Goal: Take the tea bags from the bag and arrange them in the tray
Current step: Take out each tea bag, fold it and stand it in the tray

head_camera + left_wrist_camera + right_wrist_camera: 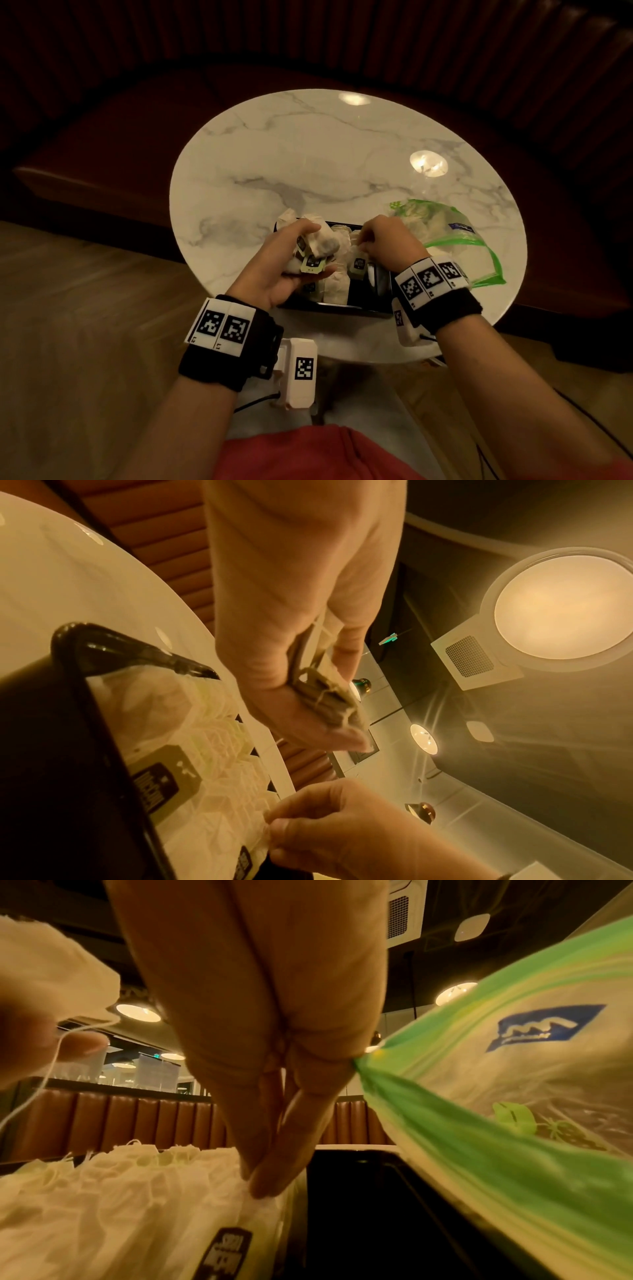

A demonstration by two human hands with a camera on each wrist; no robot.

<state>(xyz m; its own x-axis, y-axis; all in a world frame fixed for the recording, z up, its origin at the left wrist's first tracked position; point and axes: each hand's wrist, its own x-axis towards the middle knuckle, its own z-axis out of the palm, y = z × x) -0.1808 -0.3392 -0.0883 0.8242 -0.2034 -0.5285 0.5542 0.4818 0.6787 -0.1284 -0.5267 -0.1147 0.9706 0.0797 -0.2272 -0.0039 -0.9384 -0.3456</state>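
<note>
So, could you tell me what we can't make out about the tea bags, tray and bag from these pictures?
- Tray: in the head view both hands cover much of it, so the tea bag count is unknown.
- Left hand: its bundle of tea bags overlaps, number unclear.
- Tag print: too small and blurred in every view.
- Plastic bag: contents unclear through glare; the right wrist view cuts it off.
- Right hand: fingertips hidden in the head view.

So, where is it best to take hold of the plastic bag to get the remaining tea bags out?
Probably the green edge of the plastic bag, from the tray side: the bag lies flat with that mouth edge facing the right hand.
</note>
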